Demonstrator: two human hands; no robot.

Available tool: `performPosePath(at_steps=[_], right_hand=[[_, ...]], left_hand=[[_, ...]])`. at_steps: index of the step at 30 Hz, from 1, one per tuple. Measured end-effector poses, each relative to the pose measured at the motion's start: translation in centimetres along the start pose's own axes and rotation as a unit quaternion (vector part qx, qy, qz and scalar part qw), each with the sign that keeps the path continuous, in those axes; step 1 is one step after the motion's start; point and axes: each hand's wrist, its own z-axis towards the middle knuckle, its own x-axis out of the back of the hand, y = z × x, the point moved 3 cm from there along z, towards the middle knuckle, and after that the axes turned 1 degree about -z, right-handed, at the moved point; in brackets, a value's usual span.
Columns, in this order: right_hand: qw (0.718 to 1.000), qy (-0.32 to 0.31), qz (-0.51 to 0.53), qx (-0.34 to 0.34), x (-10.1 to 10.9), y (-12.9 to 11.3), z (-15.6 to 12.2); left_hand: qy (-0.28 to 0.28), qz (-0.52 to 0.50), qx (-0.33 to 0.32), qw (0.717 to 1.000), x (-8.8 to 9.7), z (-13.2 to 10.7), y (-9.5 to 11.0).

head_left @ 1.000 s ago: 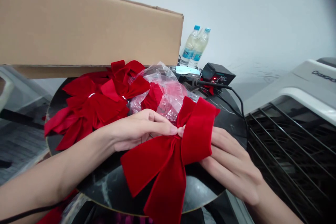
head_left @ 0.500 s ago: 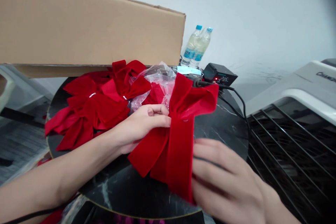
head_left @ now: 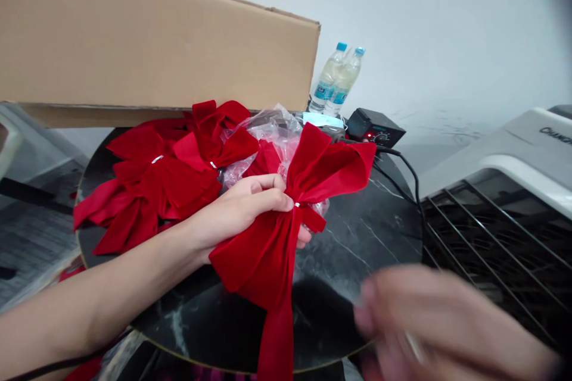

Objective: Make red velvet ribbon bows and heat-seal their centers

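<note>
My left hand (head_left: 241,211) pinches a red velvet bow (head_left: 308,172) at its knot, holding it just above the round black marble table (head_left: 366,232). The bow's loops fan up to the right and its tails hang down toward the table's front edge. My right hand (head_left: 442,327) is at the lower right, apart from the bow and smeared by motion, so its fingers cannot be read. A pile of red bows (head_left: 156,172) lies on the left of the table. A crumpled clear plastic bag (head_left: 263,137) with more red bows sits behind my left hand.
A long cardboard box (head_left: 152,53) hangs over the table's back left. Two water bottles (head_left: 337,80) and a small black unit with a red light (head_left: 375,129) and cable stand at the back. A white appliance with a black grille (head_left: 500,214) is on the right.
My right hand let go of the bow and drew back toward the lower right. My left hand now holds the bow alone, and its tails have swung down.
</note>
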Motion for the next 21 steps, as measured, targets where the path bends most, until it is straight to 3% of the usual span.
performPosePath(at_steps=[4,8,16,21], right_hand=[[0.987,0.071,-0.145,0.02,-0.1,2.5,2.3],[0.977,0.117,-0.154,0.087,-1.1,3.3,3.9],[0.975,-0.028,-0.124,0.182,1.0,2.3,5.2],[0.985,-0.074,-0.059,0.145,0.4,2.7,5.7]], left_hand=[[-0.018,0.003,0.02,1.0,-0.1,-0.1,-0.3],[-0.027,0.003,0.03,0.999,-0.1,0.0,-0.5],[-0.037,0.065,0.066,0.995,-0.2,-0.3,-0.8],[-0.011,0.127,0.055,0.99,0.2,-0.2,-1.0]])
